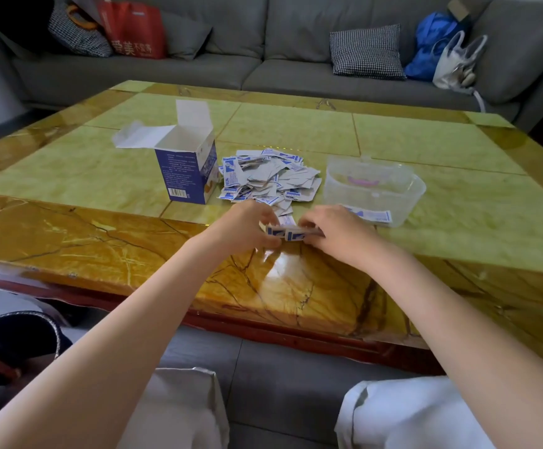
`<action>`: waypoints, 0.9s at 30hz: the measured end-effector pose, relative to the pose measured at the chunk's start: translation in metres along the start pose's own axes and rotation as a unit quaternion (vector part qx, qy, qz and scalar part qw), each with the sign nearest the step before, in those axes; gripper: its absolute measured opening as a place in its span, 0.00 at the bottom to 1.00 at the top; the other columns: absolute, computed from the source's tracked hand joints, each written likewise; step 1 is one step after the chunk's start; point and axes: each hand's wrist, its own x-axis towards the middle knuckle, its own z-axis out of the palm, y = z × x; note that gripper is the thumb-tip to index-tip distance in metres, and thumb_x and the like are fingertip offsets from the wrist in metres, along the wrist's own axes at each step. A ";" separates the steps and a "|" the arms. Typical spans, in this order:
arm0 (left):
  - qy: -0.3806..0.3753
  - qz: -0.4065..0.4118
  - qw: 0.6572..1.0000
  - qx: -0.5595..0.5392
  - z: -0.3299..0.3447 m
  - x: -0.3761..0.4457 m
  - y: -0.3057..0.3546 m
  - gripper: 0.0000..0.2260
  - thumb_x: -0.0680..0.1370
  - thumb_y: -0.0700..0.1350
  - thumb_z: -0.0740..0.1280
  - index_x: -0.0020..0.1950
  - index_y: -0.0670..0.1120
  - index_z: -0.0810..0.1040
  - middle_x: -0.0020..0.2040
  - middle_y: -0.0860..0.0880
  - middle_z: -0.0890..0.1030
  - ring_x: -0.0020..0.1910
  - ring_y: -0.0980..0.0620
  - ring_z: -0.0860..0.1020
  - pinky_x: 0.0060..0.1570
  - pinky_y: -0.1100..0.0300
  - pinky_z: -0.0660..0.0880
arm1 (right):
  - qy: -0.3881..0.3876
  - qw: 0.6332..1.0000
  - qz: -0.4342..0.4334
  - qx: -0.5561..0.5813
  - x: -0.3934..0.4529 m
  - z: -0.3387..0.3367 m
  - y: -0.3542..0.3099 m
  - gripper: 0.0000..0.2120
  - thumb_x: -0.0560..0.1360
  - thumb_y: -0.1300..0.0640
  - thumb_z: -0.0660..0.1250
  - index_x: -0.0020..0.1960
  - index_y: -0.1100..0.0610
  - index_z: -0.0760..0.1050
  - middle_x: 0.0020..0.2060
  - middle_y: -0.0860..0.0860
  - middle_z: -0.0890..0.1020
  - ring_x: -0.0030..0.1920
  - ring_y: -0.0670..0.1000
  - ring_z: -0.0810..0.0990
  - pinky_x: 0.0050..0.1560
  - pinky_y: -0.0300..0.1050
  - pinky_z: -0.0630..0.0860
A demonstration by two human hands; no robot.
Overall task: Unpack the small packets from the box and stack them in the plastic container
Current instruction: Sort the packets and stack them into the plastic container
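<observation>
Packets [288,234] — pinched between both hands' fingers [271,243]

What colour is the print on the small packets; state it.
Blue print on white, clearest in the head view on the packets held between the left hand and the right hand.

Grey sofa [296,43] across top of frame. Red shopping bag [132,29] and houndstooth bag [76,34] upper left. Houndstooth cushion [365,51] centre right. Blue bag [432,43] and white plastic bag [454,63] upper right, touching.
</observation>
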 end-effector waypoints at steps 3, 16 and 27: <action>0.000 -0.004 1.000 -0.005 0.000 0.002 -0.003 0.12 0.72 0.46 0.71 0.55 0.47 0.78 0.53 0.50 0.76 0.42 0.56 0.73 0.36 0.67 0.68 | -0.013 0.999 0.030 -0.011 -0.004 -0.003 0.011 0.11 0.74 0.52 0.67 0.55 0.52 0.77 0.51 0.52 0.78 0.54 0.51 0.72 0.52 0.47 0.70; 0.010 0.032 0.999 -0.020 0.014 0.009 0.019 0.10 0.71 0.45 0.71 0.52 0.48 0.80 0.44 0.52 0.78 0.37 0.57 0.74 0.32 0.69 0.67 | -0.013 0.995 0.065 0.080 -0.013 -0.016 0.018 0.08 0.73 0.55 0.69 0.52 0.54 0.80 0.45 0.53 0.82 0.30 0.43 0.72 0.39 0.45 0.75; 0.047 0.049 0.996 0.058 0.009 0.008 0.020 0.07 0.74 0.44 0.69 0.49 0.44 0.83 0.38 0.48 0.78 0.37 0.52 0.74 0.30 0.69 0.66 | -0.019 0.997 0.065 0.034 -0.020 -0.021 0.028 0.10 0.76 0.59 0.64 0.54 0.57 0.80 0.45 0.55 0.81 0.43 0.51 0.73 0.43 0.41 0.67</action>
